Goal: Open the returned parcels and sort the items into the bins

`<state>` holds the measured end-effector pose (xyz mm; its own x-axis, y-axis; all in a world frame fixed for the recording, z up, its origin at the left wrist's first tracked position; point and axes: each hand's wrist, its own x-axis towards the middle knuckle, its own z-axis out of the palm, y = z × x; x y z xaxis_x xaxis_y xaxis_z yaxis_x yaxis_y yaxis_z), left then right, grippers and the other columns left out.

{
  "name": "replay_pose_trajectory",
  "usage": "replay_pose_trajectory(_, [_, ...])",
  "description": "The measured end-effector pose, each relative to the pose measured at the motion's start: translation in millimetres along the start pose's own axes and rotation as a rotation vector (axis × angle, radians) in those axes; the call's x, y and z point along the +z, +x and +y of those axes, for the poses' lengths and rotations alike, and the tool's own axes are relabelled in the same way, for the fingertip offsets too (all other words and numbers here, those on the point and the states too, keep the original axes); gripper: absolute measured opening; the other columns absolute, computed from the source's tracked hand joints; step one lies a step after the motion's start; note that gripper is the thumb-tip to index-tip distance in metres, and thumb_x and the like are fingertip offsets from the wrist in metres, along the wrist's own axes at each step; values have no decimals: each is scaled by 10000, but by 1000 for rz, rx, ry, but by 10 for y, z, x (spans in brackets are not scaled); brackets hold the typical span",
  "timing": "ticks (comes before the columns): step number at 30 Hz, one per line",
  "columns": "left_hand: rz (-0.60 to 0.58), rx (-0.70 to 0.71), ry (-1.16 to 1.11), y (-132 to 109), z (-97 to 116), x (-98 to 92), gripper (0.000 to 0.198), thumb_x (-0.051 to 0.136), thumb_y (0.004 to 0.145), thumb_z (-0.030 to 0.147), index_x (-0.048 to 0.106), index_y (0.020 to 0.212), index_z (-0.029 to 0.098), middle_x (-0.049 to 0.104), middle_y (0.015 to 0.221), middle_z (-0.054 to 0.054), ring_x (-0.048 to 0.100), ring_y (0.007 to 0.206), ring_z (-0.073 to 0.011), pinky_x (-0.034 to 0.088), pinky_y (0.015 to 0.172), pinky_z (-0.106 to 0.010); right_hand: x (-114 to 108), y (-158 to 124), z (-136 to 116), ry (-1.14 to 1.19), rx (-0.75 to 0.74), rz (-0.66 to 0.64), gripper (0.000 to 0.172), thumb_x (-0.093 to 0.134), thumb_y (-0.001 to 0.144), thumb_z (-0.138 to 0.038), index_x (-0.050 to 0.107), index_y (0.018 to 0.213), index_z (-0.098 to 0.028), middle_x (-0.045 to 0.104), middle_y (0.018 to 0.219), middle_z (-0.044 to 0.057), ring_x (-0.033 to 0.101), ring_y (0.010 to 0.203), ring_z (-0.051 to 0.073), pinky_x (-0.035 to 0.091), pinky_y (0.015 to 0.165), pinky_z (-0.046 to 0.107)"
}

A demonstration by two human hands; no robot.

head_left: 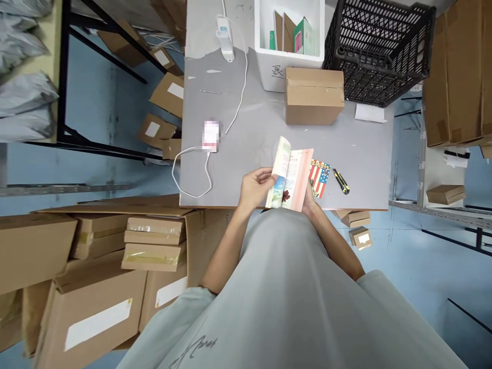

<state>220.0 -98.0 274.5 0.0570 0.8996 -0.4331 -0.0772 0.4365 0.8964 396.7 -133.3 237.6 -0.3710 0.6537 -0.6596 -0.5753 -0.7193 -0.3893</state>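
An open book (295, 174) with printed pages and coloured pictures is held up at the table's near edge, close to my body. My left hand (257, 187) grips its left side, thumb on the page and fingers curled. At the lower right, my right hand (308, 199) supports the book from behind, its fingers mostly hidden by the pages. Just right of the book lies a second book (320, 178) with a red-and-white striped, starred cover. A yellow and black box cutter (341, 181) rests beside that one.
On the grey table (249, 133) stand a closed cardboard box (314, 97), a white foam bin (290, 59) with books and a black plastic crate (376, 56). A white cable (244, 87) and a blurred-out device (210, 136) lie left. Cardboard boxes (100, 302) crowd the lower left.
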Motion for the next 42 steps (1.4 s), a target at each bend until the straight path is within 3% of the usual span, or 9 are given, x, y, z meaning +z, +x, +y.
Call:
replay_pose_trajectory(7, [-55,-90,-83,-23,10,-246,654,1083,619,624,860,1036,172,897,1029,-124,866,999,-325,695,886,-405,-49,-201,-162,-22,-146,55,941,410,971,-1012,703,1497,-287,835,1327,135,727,1389,399,679,1099,563])
replay_pose_trajectory(14, [-36,-90,-190,-126,-99,-244,688,1069,639,699,867,1062,195,899,1055,-120,864,1138,-372,713,989,-467,-230,-263,-148,-9,-126,27,967,470,950,-1028,671,1549,-298,839,1320,143,740,1387,382,667,1113,571])
replay_pose_trajectory(20, [4,-109,-223,-179,-171,-220,689,1080,608,715,861,1023,210,901,1041,-107,849,1203,-375,723,977,-434,-241,-292,-160,40,-68,-32,956,488,934,-1046,727,1473,-294,862,1232,141,765,1346,384,686,1065,555])
replay_pose_trajectory(29, [0,-108,-226,-215,-181,-177,661,1048,674,737,875,1038,213,903,1090,-112,848,1206,-365,718,989,-437,-340,-273,-128,30,-94,78,921,397,1014,-1003,740,1437,-261,864,1178,132,784,1305,351,694,1053,513])
replay_pose_trajectory(33, [-56,-70,-158,-232,-206,-52,666,1005,744,751,879,1107,208,895,1173,-134,843,1197,-360,707,992,-462,-423,-218,-76,98,-156,66,868,542,992,-968,722,1476,-270,865,1254,130,775,1344,341,688,1097,513])
replay_pose_trajectory(36, [-195,-15,-35,-228,-294,162,667,927,838,769,880,1195,207,870,1296,-161,830,1209,-357,689,1021,-485,-528,-200,-40,156,-151,49,880,622,952,-965,725,1475,-266,866,1304,136,767,1374,365,685,1118,538])
replay_pose_trajectory(38, [-287,47,91,-183,-435,332,629,876,901,754,877,1236,222,842,1378,-169,793,1297,-362,638,1134,-517,-641,-203,-8,166,-134,52,855,671,939,-941,735,1451,-259,870,1303,137,774,1367,382,688,1112,559])
replay_pose_trajectory(40, [-262,127,244,-80,-654,487,593,907,895,685,860,1277,234,793,1482,-170,702,1456,-376,527,1285,-547,-791,-214,39,145,-118,68,778,781,914,-857,757,1398,-249,880,1269,135,796,1327,394,699,1088,562])
replay_pose_trajectory(42, [-102,155,374,80,-931,609,696,1012,789,559,804,1358,218,709,1601,-185,580,1592,-400,432,1365,-566,-975,-229,95,99,-109,121,695,913,852,-732,784,1318,-233,892,1218,134,820,1268,400,710,1060,548])
